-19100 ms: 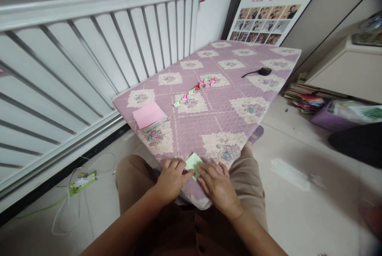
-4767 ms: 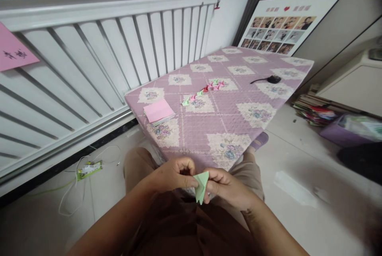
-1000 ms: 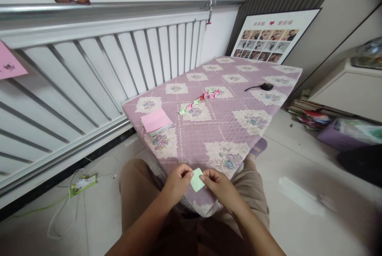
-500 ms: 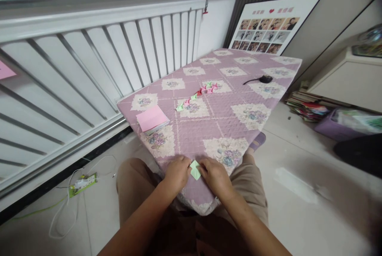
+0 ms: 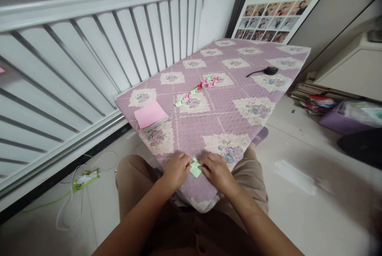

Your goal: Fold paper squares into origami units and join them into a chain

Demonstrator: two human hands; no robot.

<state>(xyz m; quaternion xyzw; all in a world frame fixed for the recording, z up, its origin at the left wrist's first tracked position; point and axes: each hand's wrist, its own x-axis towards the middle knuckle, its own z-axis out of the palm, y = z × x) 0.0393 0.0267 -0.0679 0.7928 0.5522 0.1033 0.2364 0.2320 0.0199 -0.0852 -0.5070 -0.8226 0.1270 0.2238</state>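
Note:
A small light green folded paper lies at the near corner of the cloth-covered table. My left hand pinches its left edge with closed fingers. From the other side, my right hand grips the right edge, fingers bent over it. Creases and a small point at the top show on the paper. Farther up the table, several small folded paper pieces in pink, red and green form a slanting line. A stack of square paper, pink on top, rests near the left edge.
A black object with a thin tail lies toward the table's far right. The white radiator runs along the left side. A power strip with cables is on the floor at left, and a purple bin stands at right.
The view has tilted down slightly. The top of the green paper has changed shape, with a small point now standing out, and both hands stay on its sides.

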